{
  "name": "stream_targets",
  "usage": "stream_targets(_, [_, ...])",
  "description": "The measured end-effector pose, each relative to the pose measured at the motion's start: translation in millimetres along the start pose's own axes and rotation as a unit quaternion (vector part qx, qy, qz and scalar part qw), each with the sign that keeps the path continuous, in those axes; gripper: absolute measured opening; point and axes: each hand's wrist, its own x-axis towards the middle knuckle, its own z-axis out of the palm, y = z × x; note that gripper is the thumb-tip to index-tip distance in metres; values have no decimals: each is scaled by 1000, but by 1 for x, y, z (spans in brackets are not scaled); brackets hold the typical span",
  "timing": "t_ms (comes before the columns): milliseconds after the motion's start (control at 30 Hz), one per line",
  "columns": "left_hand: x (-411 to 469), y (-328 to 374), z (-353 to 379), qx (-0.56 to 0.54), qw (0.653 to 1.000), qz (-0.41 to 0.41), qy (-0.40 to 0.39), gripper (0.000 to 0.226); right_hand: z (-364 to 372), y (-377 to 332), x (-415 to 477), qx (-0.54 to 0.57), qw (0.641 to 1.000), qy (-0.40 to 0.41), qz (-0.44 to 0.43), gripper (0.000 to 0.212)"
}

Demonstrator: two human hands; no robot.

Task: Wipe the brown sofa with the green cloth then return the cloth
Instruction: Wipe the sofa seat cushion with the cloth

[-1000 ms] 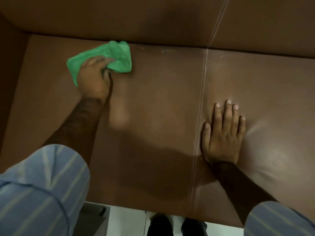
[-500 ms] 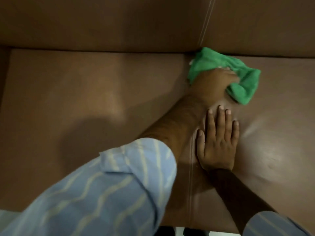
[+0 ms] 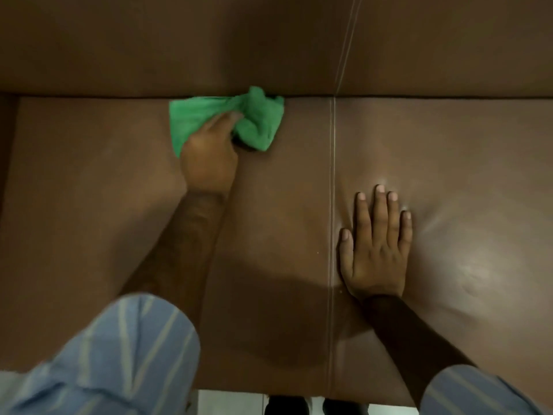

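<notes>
The brown sofa (image 3: pixel 89 205) fills the head view, seat below and backrest above. A crumpled green cloth (image 3: pixel 257 121) lies on the left seat cushion, pressed against the crease under the backrest. My left hand (image 3: pixel 209 157) grips the cloth from below, fingers buried in its folds. My right hand (image 3: pixel 377 247) lies flat on the right seat cushion, fingers spread and holding nothing, just right of the seam between the cushions.
A pale stitched seam (image 3: pixel 331 205) runs down the seat between the two cushions and continues up the backrest. The sofa's front edge is at the bottom, with light floor (image 3: pixel 227 404) and dark shoes (image 3: pixel 287 407) below it. A sofa arm rises at the far left.
My left hand swept the cloth right across the seam along the back crease, then came back left to the left cushion. My right hand stayed planted on the right cushion.
</notes>
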Motion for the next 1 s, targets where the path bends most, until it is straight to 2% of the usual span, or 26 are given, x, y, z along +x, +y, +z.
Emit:
stream_targets(33, [-13,2,-1,24,999,-42,16,39,1,0,-1,0,1000,1,-2,68])
stream_targets(100, [-54,14,-7,44,996,-70,17,38,-2,-3,0,4,1000,-9,-4,68])
stream_targets(300, [-194,67,-27,-49,992,-1,-120,38,-8,-3,-3,9,999,-30,-10,69])
stream_targets(400, [-215,77,-36,-72,984,17,-165,39,-12,-3,-1,24,999,-36,-14,68])
stream_targets(500, [-207,73,-61,-172,963,-13,-208,48,-22,-6,0,101,994,-28,2,63])
stream_targets(567, [-200,69,-78,-211,963,-80,-148,42,-30,-7,2,192,981,-33,14,58])
stream_targets(633, [-193,61,-83,-136,976,-169,-34,36,-43,-9,4,244,967,-62,-41,59])
stream_targets(667, [-191,56,-84,-97,969,-225,-29,44,-48,-12,3,249,960,-88,-91,61])
stream_targets(733, [-190,46,-80,-79,941,-308,-117,72,-55,-18,3,213,951,-138,-179,70])
stream_targets(767, [-190,44,-77,-84,931,-320,-157,79,-58,-22,5,195,946,-167,-197,75])
stream_targets(800, [-190,43,-75,-94,927,-316,-179,78,-62,-26,8,192,941,-200,-196,78])
stream_targets(867, [-185,41,-74,-135,913,-334,-192,63,-71,-38,17,230,919,-282,-149,81])
stream_targets(933, [-181,35,-81,-227,855,-406,-229,52,-81,-50,25,225,899,-364,-95,82])
stream_targets(1000, [-189,24,-95,-349,770,-463,-266,55,-90,-63,31,172,887,-421,-84,67])
